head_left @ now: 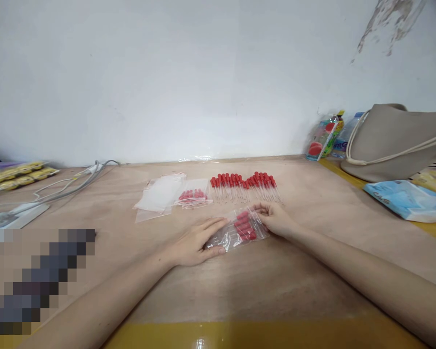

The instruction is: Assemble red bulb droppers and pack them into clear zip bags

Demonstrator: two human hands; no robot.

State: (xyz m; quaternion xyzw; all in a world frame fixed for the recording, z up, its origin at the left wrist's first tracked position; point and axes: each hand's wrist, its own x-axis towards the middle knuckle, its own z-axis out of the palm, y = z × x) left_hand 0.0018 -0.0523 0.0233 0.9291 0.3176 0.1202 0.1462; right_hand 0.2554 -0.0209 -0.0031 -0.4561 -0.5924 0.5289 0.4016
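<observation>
A clear plastic bag (236, 231) filled with red-capped droppers lies on the wooden table (240, 281) between my hands. My left hand (196, 242) lies on the bag's left end, fingers stretched flat and thumb under its edge. My right hand (274, 218) has its fingers curled at the bag's right end, pinching the edge. Just beyond, a row of loose red-capped droppers (244, 186) lies on the table. Left of the row sit a second filled bag (193, 196) and a stack of empty clear bags (158, 198).
A beige handbag (396, 140) stands at the right, with bottles (329, 135) behind it and a blue tissue pack (409, 199) in front. Grey cables (76, 186), a white power strip (18, 215) and yellow packets (22, 175) lie at the far left. A white wall closes the back.
</observation>
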